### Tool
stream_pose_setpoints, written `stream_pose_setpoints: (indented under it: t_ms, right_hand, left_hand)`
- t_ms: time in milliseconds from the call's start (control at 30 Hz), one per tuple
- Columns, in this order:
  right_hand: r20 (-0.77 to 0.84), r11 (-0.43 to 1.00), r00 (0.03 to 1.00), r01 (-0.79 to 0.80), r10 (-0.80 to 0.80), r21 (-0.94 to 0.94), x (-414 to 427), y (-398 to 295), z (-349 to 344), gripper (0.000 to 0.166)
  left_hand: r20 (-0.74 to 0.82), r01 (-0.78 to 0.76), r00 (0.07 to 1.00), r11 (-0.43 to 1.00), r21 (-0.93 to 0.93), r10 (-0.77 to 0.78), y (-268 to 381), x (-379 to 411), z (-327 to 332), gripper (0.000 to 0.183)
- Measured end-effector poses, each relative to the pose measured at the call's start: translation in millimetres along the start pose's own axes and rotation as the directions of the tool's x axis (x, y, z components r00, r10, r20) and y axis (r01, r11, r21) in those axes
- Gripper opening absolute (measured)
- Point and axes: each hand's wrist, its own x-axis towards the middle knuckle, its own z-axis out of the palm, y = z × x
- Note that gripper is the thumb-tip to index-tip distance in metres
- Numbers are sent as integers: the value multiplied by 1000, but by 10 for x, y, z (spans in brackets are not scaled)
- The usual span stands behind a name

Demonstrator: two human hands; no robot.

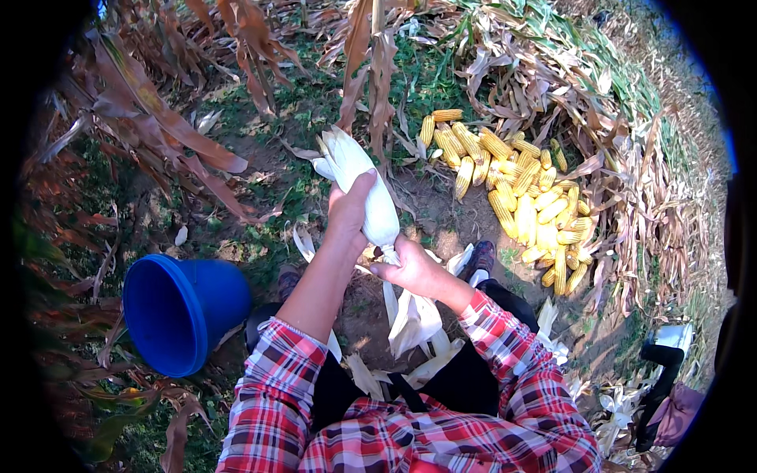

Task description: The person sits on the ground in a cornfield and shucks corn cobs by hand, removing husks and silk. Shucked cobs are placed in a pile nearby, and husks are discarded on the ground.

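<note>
An ear of corn in its pale dry husk (374,204) is held up in front of me, its tip pointing away and a little left. My left hand (349,210) grips it around the middle, thumb lying along the husk. At the stalk end, my right hand (411,266) has its thumb and fingers closed around the narrow base. No kernels show on this ear. Loose husks (414,325) lie on the soil below my hands, between my legs. To the right and ahead is a pile of husked yellow corn ears (532,195).
A blue plastic bucket (222,292) lies tipped on its side at my left. Dry corn stalks (378,77) stand ahead, with long brown leaves (159,130) at the left. Cut stalks (627,159) are heaped beyond the ears. Part of another person (662,390) shows at the lower right.
</note>
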Motion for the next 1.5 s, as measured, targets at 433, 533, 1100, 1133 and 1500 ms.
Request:
stream_pose_setpoints:
  t_ms: [433,533,1100,1133,1500]
  right_hand:
    - [621,751,753,536,-218,-386,-557,190,223,27]
    - [651,855,759,345,-12,-387,-492,166,146,41]
    - [-464,784,849,100,253,612,157,443,-332,52]
    - [-547,845,812,135,205,517,184,406,-296,48]
    - [-773,885,626,296,104,359,313,296,-248,40]
  left_hand:
    - [639,-436,749,597,673,-174,-143,-191,152,81]
    - [548,-355,822,610,709,-158,-152,-271,118,80]
    - [413,-58,901,908,416,-132,-652,-230,55,52]
    - [399,-18,906,926,376,-144,-666,-215,46,56]
    - [263,194,939,972,132,-223,-697,-139,182,58]
